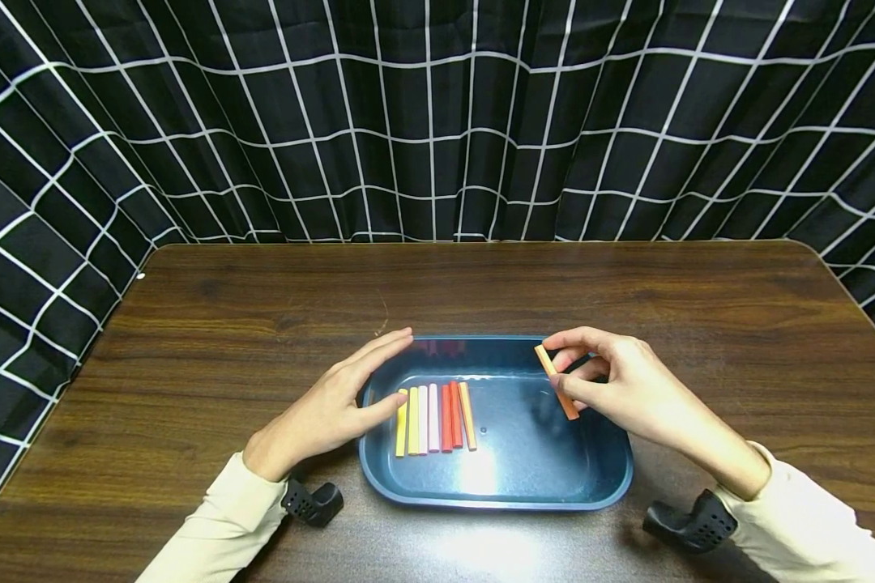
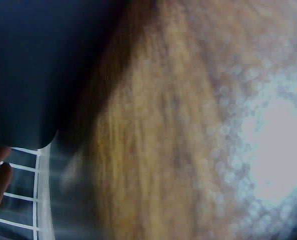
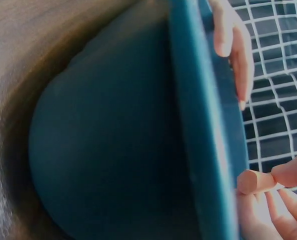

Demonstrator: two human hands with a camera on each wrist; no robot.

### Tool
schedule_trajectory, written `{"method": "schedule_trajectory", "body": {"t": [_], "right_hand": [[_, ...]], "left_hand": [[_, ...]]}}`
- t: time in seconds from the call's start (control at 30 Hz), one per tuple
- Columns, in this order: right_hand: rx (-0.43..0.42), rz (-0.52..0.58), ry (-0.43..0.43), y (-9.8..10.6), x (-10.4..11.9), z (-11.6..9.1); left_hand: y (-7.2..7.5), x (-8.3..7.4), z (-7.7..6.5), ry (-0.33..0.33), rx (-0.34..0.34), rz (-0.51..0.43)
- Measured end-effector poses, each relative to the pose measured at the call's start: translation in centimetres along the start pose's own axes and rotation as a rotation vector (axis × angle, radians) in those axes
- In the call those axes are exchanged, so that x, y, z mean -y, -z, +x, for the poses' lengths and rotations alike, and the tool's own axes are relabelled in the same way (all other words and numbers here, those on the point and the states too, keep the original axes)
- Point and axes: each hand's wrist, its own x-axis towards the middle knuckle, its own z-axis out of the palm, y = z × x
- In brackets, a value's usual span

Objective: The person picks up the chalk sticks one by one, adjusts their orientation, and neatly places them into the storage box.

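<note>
My right hand [image 1: 627, 385] pinches an orange chalk stick [image 1: 568, 403] between thumb and fingers, tilted over the right part of a blue tray [image 1: 510, 504]. In the right wrist view the round end of that chalk [image 3: 248, 182] pokes out from the fingertips beside the tray wall. Straight-fingered, my left hand [image 1: 324, 413] lies at the tray's left rim, its thumb tip overlapping the leftmost yellow chalk [image 1: 401, 433]. Side by side in the tray's left half are more sticks: another yellow one, pale pink chalks [image 1: 433, 421], red chalks [image 1: 447, 421] and a light orange chalk [image 1: 468, 421].
The tray stands on a brown wood-grain table [image 1: 262, 291], near its front. Behind and to the sides hangs a black curtain [image 1: 437, 121] with a white grid. Black wrist mounts [image 1: 312, 502] sit under both sleeves. The left wrist view is mostly blurred tabletop [image 2: 148, 150].
</note>
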Motion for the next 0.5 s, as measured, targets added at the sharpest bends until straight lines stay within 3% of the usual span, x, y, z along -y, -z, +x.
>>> {"method": "schedule_trajectory", "body": {"t": [0.5], "right_hand": [[0.092, 0.079, 0.012, -2.4, -0.1, 0.9]], "left_hand": [[0.0, 0.0, 0.0, -0.008, -0.004, 0.003]]}}
